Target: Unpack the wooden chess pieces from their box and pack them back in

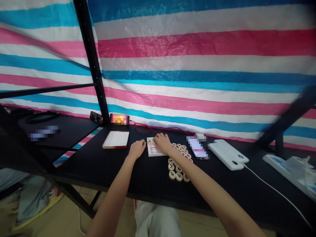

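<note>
My right hand (161,142) is over a white box or card (151,153) with a red drawing on it, its fingers bent down onto a round Chinese chess piece (154,140). Another piece (149,142) lies beside it near the far edge. Just left of that white surface, my left hand (137,148) rests on the black table with its fingers curled in and nothing visible in them. Several cream Chinese chess pieces (172,174) with black characters lie in rows by my right forearm, which hides part of them. Farther back lie red-marked pieces (183,147).
A shallow box or lid (118,139) with a white inside lies at the left. A phone (119,119) leans behind it, and another phone (197,147) lies right of the pieces. White devices (228,154) with a cable and a power strip (288,171) occupy the right side.
</note>
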Motion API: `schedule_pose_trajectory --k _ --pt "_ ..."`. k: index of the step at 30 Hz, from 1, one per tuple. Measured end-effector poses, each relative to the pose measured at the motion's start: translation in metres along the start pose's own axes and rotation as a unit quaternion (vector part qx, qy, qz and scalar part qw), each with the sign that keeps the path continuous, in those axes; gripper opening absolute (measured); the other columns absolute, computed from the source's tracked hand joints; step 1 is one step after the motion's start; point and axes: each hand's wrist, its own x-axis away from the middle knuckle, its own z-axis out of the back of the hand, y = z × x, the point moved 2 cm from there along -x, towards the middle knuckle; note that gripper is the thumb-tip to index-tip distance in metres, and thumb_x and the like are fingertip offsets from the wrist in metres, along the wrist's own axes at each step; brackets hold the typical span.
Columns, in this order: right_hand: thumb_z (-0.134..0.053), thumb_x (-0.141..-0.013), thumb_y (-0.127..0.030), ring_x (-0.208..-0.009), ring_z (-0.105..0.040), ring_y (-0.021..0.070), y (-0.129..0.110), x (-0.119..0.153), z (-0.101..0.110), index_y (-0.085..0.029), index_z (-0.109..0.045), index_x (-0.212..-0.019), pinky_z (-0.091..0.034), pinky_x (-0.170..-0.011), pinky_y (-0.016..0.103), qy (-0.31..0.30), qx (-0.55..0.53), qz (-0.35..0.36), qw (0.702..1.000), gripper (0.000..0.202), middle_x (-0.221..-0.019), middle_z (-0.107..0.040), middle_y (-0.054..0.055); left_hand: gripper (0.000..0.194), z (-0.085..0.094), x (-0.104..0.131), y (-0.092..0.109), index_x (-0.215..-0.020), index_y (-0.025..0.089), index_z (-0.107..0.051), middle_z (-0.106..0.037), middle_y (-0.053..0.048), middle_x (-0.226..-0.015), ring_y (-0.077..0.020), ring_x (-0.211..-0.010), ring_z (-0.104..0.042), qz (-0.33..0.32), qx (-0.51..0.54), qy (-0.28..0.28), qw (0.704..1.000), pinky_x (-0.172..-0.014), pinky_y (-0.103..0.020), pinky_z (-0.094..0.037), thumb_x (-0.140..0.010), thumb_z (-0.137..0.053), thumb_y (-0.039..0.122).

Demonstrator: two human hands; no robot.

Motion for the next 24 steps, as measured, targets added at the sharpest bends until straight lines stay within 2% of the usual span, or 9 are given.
schedule_pose_trajectory --k 6,11,14,17,21,24 --pt "-0.048 -0.079 -0.027 -0.095 -0.039 0.0227 0.004 0.002 0.009 -0.019 -0.056 -0.091 -0.026 -0.075 0.035 -0.013 -0.019 -0.014 1.0 0.017 -0.098 -0.051 0.008 0.032 -0.001 -0.001 -0.001 -0.088 0.022 -0.054 -0.062 -0.006 -0.083 -0.0203 -0.077 -0.059 0.002 -0.009 0.002 1.0 -0.063 -0.027 -0.039 -0.085 -0.026 0.038" --pt "-0.047 -0.08 -0.038 -0.095 -0.04 0.0217 0.01 0.018 0.04 -0.021 -0.055 -0.095 -0.027 -0.075 0.034 0.011 -0.049 -0.019 0.999 0.024 -0.101 -0.052 0.006 0.032 0.001 0.0 0.0 -0.09 0.022 -0.054 -0.062 -0.006 -0.086 -0.0185 -0.079 -0.058 0.008 -0.002 -0.005 1.0 -0.064 -0.026 -0.038 -0.086 -0.027 0.038" --pt "-0.044 -0.081 -0.042 -0.092 -0.042 0.0198 0.017 0.047 0.064 -0.022 -0.055 -0.096 -0.028 -0.075 0.033 0.021 -0.096 0.011 0.995 0.027 -0.1 -0.053 0.005 0.032 0.002 0.002 0.001 -0.09 0.022 -0.055 -0.062 -0.006 -0.087 -0.0181 -0.08 -0.057 0.006 0.005 -0.005 1.0 -0.065 -0.025 -0.037 -0.086 -0.027 0.037" --pt "-0.045 -0.08 -0.043 -0.093 -0.043 0.0196 0.029 0.091 0.08 -0.024 -0.055 -0.098 -0.031 -0.075 0.032 -0.023 -0.14 0.034 0.989 0.028 -0.103 -0.053 0.005 0.032 0.003 0.002 0.001 -0.091 0.022 -0.055 -0.062 -0.006 -0.087 -0.0184 -0.082 -0.057 0.009 0.008 -0.004 1.0 -0.066 -0.026 -0.037 -0.086 -0.027 0.037" --pt "-0.049 -0.078 -0.043 -0.096 -0.045 0.0198 0.044 0.151 0.087 -0.027 -0.055 -0.098 -0.032 -0.078 0.033 -0.103 -0.174 0.025 0.979 0.026 -0.104 -0.054 0.003 0.033 0.002 0.001 0.0 -0.092 0.022 -0.055 -0.062 -0.006 -0.089 -0.018 -0.083 -0.056 0.011 0.009 -0.007 1.0 -0.067 -0.025 -0.037 -0.086 -0.027 0.038" --pt "-0.049 -0.079 -0.04 -0.098 -0.045 0.0199 0.051 0.18 0.089 -0.028 -0.055 -0.097 -0.032 -0.078 0.033 -0.116 -0.158 -0.013 0.98 0.023 -0.104 -0.053 0.002 0.034 0.001 0.001 -0.001 -0.091 0.021 -0.055 -0.062 -0.006 -0.087 -0.0179 -0.081 -0.057 0.0 0.004 -0.001 1.0 -0.066 -0.025 -0.037 -0.086 -0.026 0.038"
